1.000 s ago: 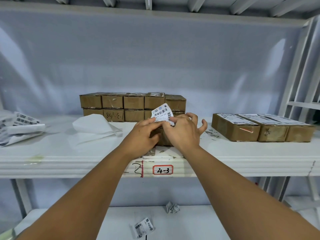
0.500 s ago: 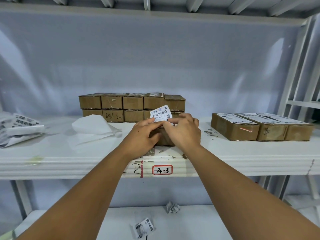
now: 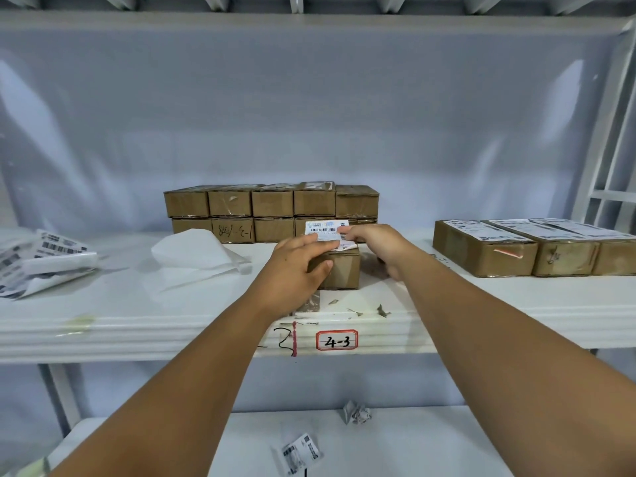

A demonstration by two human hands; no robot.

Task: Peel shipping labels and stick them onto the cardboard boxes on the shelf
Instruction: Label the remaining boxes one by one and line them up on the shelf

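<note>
A small cardboard box (image 3: 344, 270) stands near the front of the white shelf (image 3: 137, 325). A white shipping label (image 3: 325, 229) with a barcode lies over the box's top, its far part still raised. My left hand (image 3: 296, 266) rests on the box's left side with fingers on the label's near edge. My right hand (image 3: 378, 242) pinches the label's right edge between thumb and forefinger. Behind stands a two-row stack of plain boxes (image 3: 272, 211). At the right sit three labelled boxes (image 3: 481, 253).
A pile of label sheets (image 3: 41, 259) lies at the left and loose white backing paper (image 3: 192, 253) beside the stack. Paper scraps (image 3: 378, 309) litter the shelf front near the tag 4-3 (image 3: 336, 340). On the lower shelf lie a crumpled paper (image 3: 357, 413) and a stray label (image 3: 301, 452).
The label has come down from an upright tilt to lie nearly flat over the box. My hands have spread apart, the right one sliding to the right, uncovering the box's front.
</note>
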